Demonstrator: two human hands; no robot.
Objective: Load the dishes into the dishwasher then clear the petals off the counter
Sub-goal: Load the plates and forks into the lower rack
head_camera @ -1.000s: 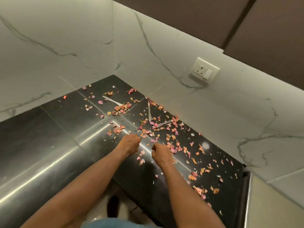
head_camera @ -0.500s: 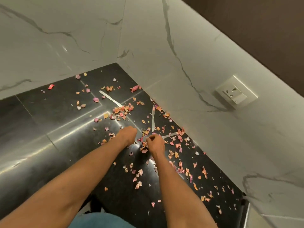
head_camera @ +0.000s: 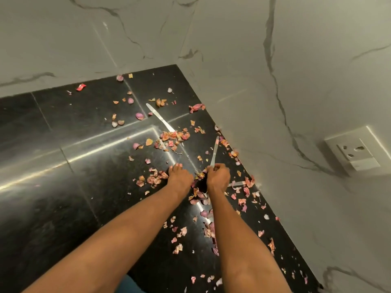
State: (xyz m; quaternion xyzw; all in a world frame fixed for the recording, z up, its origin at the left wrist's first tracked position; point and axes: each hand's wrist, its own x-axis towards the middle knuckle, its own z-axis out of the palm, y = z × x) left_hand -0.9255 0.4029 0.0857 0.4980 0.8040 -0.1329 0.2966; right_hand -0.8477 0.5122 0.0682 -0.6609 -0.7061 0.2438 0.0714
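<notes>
Head view: both hands pushed deeper toward the corner than a second ago, reaching the cutlery among the petals (head_camera: 172,137). Left hand (head_camera: 179,176) flat on the black counter (head_camera: 63,166), fingers fairly straight, holding nothing. Right hand (head_camera: 218,176) curled, gripping the near end of a slim utensil (head_camera: 214,152) plus some petals. Probably gathering silverware first; petal clearing barely begun. Second utensil (head_camera: 159,119) lying farther back, a third (head_camera: 238,183) just beside the right hand. Marble walls, wall socket (head_camera: 357,153) at right
</notes>
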